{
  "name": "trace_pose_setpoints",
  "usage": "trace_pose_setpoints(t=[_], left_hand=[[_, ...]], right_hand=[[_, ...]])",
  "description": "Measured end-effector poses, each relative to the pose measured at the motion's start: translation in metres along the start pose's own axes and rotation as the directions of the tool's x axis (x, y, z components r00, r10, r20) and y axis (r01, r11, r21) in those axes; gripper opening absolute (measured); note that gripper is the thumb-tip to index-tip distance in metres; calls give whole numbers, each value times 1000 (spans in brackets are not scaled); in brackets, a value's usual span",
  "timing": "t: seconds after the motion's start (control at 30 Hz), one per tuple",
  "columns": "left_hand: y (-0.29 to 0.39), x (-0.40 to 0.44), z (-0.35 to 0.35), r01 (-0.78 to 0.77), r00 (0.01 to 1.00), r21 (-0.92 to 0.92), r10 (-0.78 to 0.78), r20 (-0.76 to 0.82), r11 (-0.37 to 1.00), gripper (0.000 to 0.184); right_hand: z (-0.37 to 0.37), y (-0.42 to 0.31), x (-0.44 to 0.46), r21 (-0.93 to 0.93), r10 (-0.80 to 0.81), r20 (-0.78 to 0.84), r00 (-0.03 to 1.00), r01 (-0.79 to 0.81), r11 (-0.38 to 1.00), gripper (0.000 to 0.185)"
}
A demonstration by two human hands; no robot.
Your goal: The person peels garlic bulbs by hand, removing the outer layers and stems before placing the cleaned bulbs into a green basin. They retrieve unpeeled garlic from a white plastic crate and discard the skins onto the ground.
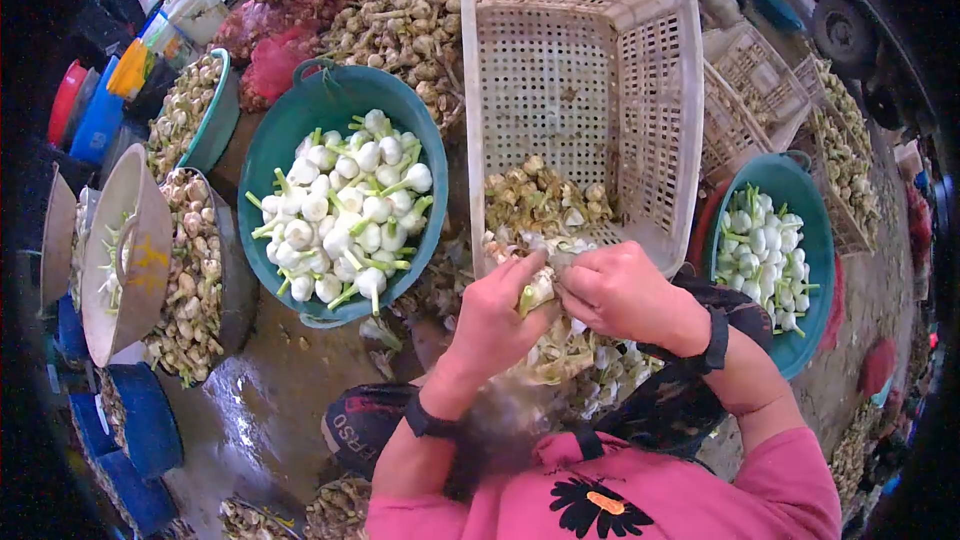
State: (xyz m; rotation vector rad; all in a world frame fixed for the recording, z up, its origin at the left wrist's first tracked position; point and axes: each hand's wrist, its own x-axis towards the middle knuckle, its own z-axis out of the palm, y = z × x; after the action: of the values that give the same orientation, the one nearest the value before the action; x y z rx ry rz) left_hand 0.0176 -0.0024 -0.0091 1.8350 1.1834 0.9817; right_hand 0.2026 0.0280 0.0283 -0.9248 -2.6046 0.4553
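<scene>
Both hands meet around one garlic bulb (541,288) over the near edge of a pale plastic crate (691,140). My left hand (495,315) is closed on the bulb, whose cut green stem pokes out below the fingers. My right hand (625,290) pinches at the bulb's other side, where loose papery skin shows; its fingertips are partly hidden. Inside the crate lies a heap of unpeeled garlic (535,195). Beneath my hands, peeled skins (560,350) are piled over my lap.
At left, a green tub (427,130) holds white peeled garlic (340,210); another green tub (825,270) with garlic stands at right. Unpeeled garlic (405,20) is heaped behind the crate. Slatted crates (755,70) stand at upper right. Blue tubs (140,420) sit at lower left on wet floor (240,410).
</scene>
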Motion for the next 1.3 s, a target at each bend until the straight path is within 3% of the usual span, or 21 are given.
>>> trace_pose_setpoints(t=[0.1,0.2,0.27,0.3,0.4,0.43,0.5,0.53,0.57,0.6,0.63,0.67,0.73,0.77,0.8,0.87,0.9,0.97,1.07,1.17,1.3], left_hand=[[-1,0,2,42,998,-101,-46,-37,994,52],[-5,0,4,107,992,-268,-121,-35,957,49],[-5,-1,2,184,981,-438,-190,31,880,47],[-4,0,0,149,986,-516,-166,14,843,46],[1,-1,-7,94,990,-746,-141,0,659,45],[2,-2,-10,109,987,-822,-156,25,559,45],[10,-6,-19,182,974,-925,-187,125,334,47],[16,-6,-23,206,965,-937,-219,145,284,50],[20,-7,-24,229,952,-947,-257,169,227,53],[22,-9,-24,249,936,-954,-293,194,165,57],[14,-9,-24,207,967,-974,-174,189,96,52],[9,-8,-22,212,971,-966,-142,191,149,53],[4,-5,-18,219,976,-942,-73,207,255,55],[6,-4,-17,254,967,-882,-108,230,396,59],[7,-1,-16,237,971,-831,-103,215,503,60],[8,5,-17,196,979,-689,-99,178,698,63],[20,4,-21,323,946,-750,-226,234,577,63],[17,2,-19,370,925,-730,-302,231,574,62],[10,-1,-14,401,908,-702,-354,222,589,59],[12,0,-15,446,881,-719,-401,250,532,56],[13,1,-14,460,874,-715,-412,259,526,51]], right_hand=[[11,3,-4,126,76,-110,991,-62,990,15],[18,1,-3,259,320,-210,924,-263,929,14],[20,5,-2,396,437,-242,866,-323,859,15],[21,9,0,461,492,-253,833,-344,818,15],[42,40,-14,460,687,-253,681,-539,705,16],[51,56,-21,322,723,-284,629,-648,690,19],[68,69,-43,-82,656,-5,755,-654,752,21],[77,74,-50,-270,633,150,760,-584,765,22],[76,71,-51,-318,672,187,717,-603,732,27],[63,68,-46,-12,666,108,738,-669,743,27],[44,67,-39,297,675,25,738,-650,700,26],[23,62,-33,575,696,-51,716,-549,606,27],[-11,37,-19,734,550,127,826,-451,508,28],[-23,26,-12,799,456,193,869,-409,440,29],[-28,17,-6,754,279,230,932,-352,555,25],[-29,2,0,658,259,348,901,-431,617,24],[-25,-1,-2,646,311,247,918,-395,653,23],[-14,-2,-6,606,396,36,918,-335,721,22],[-3,5,-10,367,196,-154,969,-128,922,24],[-10,0,-5,107,54,-324,945,-21,994,27],[-12,-4,-4,-68,-7,-185,983,-6,998,23]])
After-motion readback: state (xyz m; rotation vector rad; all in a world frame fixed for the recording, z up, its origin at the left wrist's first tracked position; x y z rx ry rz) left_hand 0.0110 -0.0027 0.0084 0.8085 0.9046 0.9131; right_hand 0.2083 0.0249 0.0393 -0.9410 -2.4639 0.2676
